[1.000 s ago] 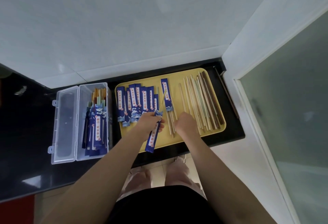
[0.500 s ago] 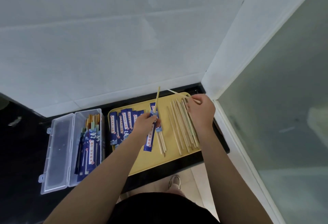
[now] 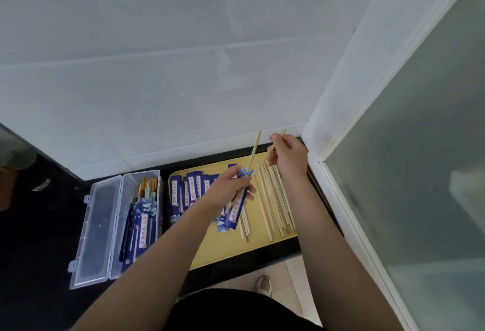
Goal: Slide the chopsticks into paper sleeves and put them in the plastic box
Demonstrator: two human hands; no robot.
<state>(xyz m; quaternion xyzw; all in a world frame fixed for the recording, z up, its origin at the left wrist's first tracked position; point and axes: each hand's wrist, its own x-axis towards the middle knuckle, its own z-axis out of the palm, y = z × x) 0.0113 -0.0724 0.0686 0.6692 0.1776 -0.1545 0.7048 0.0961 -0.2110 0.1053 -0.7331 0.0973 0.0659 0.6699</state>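
Chopsticks (image 3: 253, 150) pinched by the right hand (image 3: 290, 156) enter the sleeve (image 3: 240, 199) gripped by the left hand (image 3: 228, 190).

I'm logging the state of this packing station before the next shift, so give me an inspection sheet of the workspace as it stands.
Surface: black countertop carrying a yellow tray.
Job's things: bare chopsticks and blue paper sleeves lie on the tray; the open plastic box left of it holds sleeved pairs.
Clutter: a small object lies at the far left, too blurred to name.
Hands: the left hand grips a blue sleeve with one chopstick in it; the right hand pinches a second chopstick aimed at the sleeve mouth.
Cables: nothing seen.
Surroundings: white wall behind, frosted glass panel to the right.
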